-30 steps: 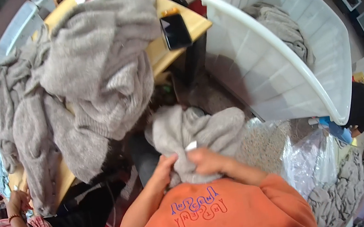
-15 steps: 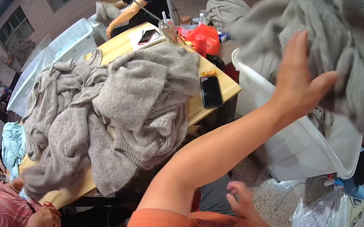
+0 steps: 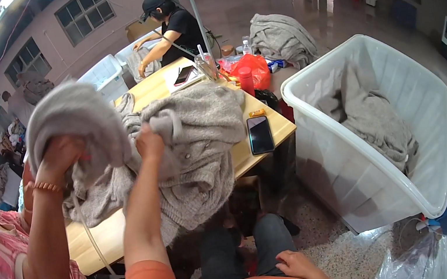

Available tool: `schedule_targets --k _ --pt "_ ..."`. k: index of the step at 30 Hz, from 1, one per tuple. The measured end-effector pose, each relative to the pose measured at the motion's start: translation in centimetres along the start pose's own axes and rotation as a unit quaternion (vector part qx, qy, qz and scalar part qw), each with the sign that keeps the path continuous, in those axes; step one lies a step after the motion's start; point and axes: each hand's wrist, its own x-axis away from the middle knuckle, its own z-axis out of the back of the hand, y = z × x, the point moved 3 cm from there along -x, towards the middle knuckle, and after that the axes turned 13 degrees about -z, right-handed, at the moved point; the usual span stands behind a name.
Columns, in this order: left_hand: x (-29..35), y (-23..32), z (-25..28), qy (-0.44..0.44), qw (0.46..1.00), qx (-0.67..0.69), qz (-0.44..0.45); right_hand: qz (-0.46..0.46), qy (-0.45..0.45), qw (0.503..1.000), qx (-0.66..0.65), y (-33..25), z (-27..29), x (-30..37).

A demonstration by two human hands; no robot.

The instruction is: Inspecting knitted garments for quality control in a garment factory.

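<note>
My left arm reaches out over the table to a pile of fuzzy grey-beige knit sweaters (image 3: 196,114). My left hand (image 3: 150,143) is closed on a fold of one grey sweater (image 3: 167,163), which is smeared by motion. Low against my orange shirt, near my right thigh, my right hand (image 3: 296,263) rests with loose, outstretched fingers and nothing in it. Beside me on the left, a person in a pink patterned top lifts another grey knit garment (image 3: 74,114). Grey sweaters (image 3: 378,125) lie inside the large white plastic bin (image 3: 351,159) on my right.
The wooden table (image 3: 275,131) carries a black phone (image 3: 260,135), a small yellow packet (image 3: 257,113) and a red bottle (image 3: 246,81). Behind it stand a red plastic bag (image 3: 259,68) and a grey fabric heap (image 3: 283,38). A person in black works at the far end.
My left hand has let go of a grey sweater over the white bin and swung left to the pile. The person on the left has raised a garment. My view has shifted.
</note>
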Motion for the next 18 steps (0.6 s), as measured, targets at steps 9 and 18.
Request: schedule_targets --k 9,18 --pt "-5.7 9.4 12.7 0.015 0.982 0.147 -0.117 0.010 -0.049 0.998 0.029 -2.4 -0.6 -0.5" --pt "0.6 5.5 7.1 -0.277 0.916 0.250 -0.147 -0.038 -0.121 0.989 0.071 -1.2 -1.1 -0.5"
